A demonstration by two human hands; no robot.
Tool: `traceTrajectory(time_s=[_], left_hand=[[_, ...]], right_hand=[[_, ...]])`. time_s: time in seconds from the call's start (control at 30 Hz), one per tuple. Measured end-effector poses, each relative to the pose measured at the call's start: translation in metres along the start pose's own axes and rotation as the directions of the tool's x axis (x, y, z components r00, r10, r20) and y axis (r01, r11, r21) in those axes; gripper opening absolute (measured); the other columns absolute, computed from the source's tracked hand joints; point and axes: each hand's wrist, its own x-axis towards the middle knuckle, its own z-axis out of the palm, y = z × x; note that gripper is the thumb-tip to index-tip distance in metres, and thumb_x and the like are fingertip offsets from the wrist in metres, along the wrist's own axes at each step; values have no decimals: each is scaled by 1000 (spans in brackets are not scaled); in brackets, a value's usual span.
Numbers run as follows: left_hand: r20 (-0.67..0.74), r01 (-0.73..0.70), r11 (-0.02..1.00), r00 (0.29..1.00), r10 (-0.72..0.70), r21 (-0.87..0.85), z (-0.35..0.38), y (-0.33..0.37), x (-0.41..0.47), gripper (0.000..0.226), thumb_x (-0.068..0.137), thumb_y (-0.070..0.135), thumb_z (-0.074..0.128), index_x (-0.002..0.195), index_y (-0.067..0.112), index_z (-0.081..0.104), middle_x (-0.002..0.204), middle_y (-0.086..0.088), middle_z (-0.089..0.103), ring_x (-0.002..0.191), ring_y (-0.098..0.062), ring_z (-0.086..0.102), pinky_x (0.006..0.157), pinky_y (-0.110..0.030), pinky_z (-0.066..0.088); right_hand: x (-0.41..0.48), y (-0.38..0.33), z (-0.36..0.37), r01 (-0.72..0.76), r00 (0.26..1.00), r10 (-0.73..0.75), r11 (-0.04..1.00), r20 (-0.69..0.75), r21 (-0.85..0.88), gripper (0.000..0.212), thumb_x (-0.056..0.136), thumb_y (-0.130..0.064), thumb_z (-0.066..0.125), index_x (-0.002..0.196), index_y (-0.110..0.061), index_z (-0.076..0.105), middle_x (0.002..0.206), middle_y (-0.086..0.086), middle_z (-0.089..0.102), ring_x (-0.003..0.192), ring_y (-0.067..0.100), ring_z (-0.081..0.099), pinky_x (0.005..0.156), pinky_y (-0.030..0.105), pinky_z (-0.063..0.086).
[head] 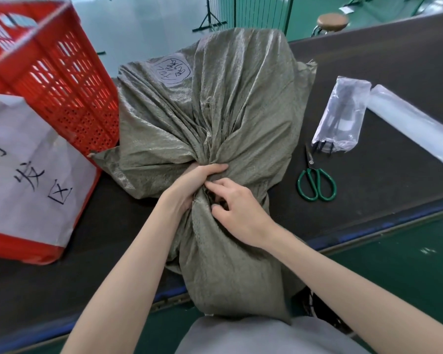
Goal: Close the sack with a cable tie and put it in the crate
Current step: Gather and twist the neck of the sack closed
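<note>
Across the dark counter lies the grey-green woven sack, its filled body stretching away from me and its loose open end hanging over the counter's near edge toward my lap, so that the narrow neck sits right where both arms can reach it. My left hand is wrapped around that neck from the sack's left side, its grip pressed shut on the bunched cloth; I judge it holds the gathers tight so the mouth cannot spread while the tie goes on. My right hand rests on the neck from the sack's right, fingers partly curled and pinching at something dark in the folds. It may be a cable tie, but it is too small and hidden to say. Right of the sack, a clear plastic bag of black ties lies within easy reach, and just beside it, nearer me, the green-handled scissors, presumably for trimming the tail. Left of the sack stands the red crate, touching or nearly touching its side, with a white paper sign on its near face; being that close, it should need only a short lift to load. Closing looks unfinished.
</note>
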Motion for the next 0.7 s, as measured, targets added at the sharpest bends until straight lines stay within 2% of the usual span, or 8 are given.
traceTrajectory(time_s=[0.1, 0.17, 0.3, 0.4, 0.47, 0.53, 0.63, 0.7], left_hand=[[-1, -27, 1000, 1000, 27, -3, 0, -1, 7, 23, 83, 6, 65, 106, 4, 68, 91, -10, 74, 76, -22, 71, 78, -32, 57], [-29, -46, 999, 999, 46, -8, 3, -2, 8, 29, 84, 2, 64, 112, 2, 65, 99, -13, 72, 84, -26, 70, 87, -37, 55], [-48, -89, 995, 995, 87, -33, 8, -8, 9, 35, 87, 2, 60, 121, -2, 60, 109, -17, 70, 91, -29, 69, 90, -44, 54], [-73, -140, 990, 988, 138, -26, 9, -12, 11, 38, 87, 5, 61, 125, 1, 59, 120, -15, 67, 109, -29, 65, 100, -46, 49], [-94, -163, 986, 983, 160, -32, 11, -12, 11, 37, 88, 4, 60, 125, 2, 59, 121, -13, 67, 111, -28, 64, 101, -45, 48], [-111, -180, 983, 978, 174, -45, 13, -13, 10, 36, 88, 4, 60, 125, 3, 60, 121, -14, 67, 110, -27, 64, 101, -42, 48], [-121, -198, 976, 975, 186, -92, 14, -16, 9, 35, 87, 5, 62, 122, 2, 61, 120, -13, 67, 110, -26, 65, 100, -40, 49], [-113, -198, 975, 976, 186, -105, 13, -17, 7, 37, 84, 12, 66, 119, 2, 64, 119, -14, 68, 111, -27, 64, 103, -43, 47]], right_hand=[[-4, 3, -18, -42, 999, 39, 994, 31, 99, 35, 84, -1, 56, 118, -6, 66, 121, 7, 66, 110, 14, 59, 95, 11, 37], [-7, 8, -28, -89, 996, 87, 983, 22, 163, 28, 84, -2, 56, 106, -11, 72, 105, 5, 74, 97, 13, 66, 89, 18, 45], [-10, 26, -36, -197, 939, 293, 887, -179, 417, 23, 81, 4, 54, 80, -10, 73, 80, 7, 74, 73, 13, 67, 68, 27, 52], [-11, 53, -35, -318, 848, 438, 871, -297, 375, 17, 77, -3, 63, 74, -18, 69, 75, 4, 71, 73, 15, 64, 72, 31, 50], [-10, 64, -33, -419, 837, 517, 817, -180, 397, 11, 75, -10, 71, 81, -19, 68, 79, 2, 69, 80, 17, 63, 79, 32, 49], [-9, 67, -28, -483, 847, 532, 775, -8, 408, 32, 74, -16, 77, 103, -15, 64, 91, 5, 67, 89, 17, 61, 85, 30, 47], [-5, 60, -19, -396, 913, 405, 845, 52, 361, 70, 66, -23, 81, 129, -22, 49, 106, 1, 63, 101, 12, 59, 93, 25, 43], [-1, 54, -12, -291, 953, 302, 885, 27, 363, 81, 60, -25, 77, 134, -25, 45, 117, -4, 62, 110, 8, 57, 100, 23, 41]])
